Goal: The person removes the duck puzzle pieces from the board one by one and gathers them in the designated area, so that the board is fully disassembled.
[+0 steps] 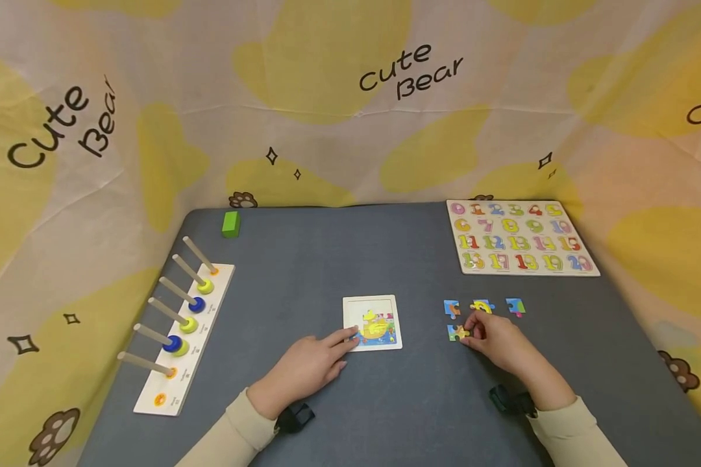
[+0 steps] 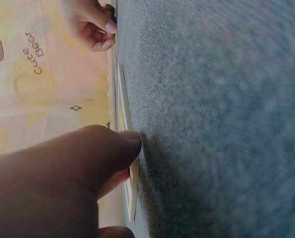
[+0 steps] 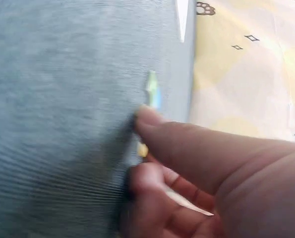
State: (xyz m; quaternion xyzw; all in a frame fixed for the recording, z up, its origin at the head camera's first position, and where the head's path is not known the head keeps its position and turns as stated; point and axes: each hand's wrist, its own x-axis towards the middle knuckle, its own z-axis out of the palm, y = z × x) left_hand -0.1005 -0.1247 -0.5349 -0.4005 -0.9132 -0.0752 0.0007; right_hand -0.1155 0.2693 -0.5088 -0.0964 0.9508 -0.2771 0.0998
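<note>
A small white-framed jigsaw board (image 1: 350,302) lies mid-table, with a yellow duck picture partly filled in. My left hand (image 1: 300,370) rests its outstretched fingers on the board's left side; in the left wrist view the thumb (image 2: 122,144) is beside the board's edge (image 2: 133,203). To the right, my right hand (image 1: 502,340) pinches a jigsaw piece (image 1: 452,333) by its right side, low at the tabletop. In the right wrist view that piece (image 3: 153,93) shows beyond the thumb, partly hidden. Behind it lie a blue-and-orange piece (image 1: 451,309), a yellow piece (image 1: 480,305) and a blue-green piece (image 1: 515,306).
A number puzzle board (image 1: 528,251) lies at the back right. On the left, a white pegboard (image 1: 162,389) carries upright pegs with yellow and blue rings. A green block (image 1: 230,224) stands at the back left. Patterned cloth (image 1: 327,78) encloses the grey table (image 1: 304,279).
</note>
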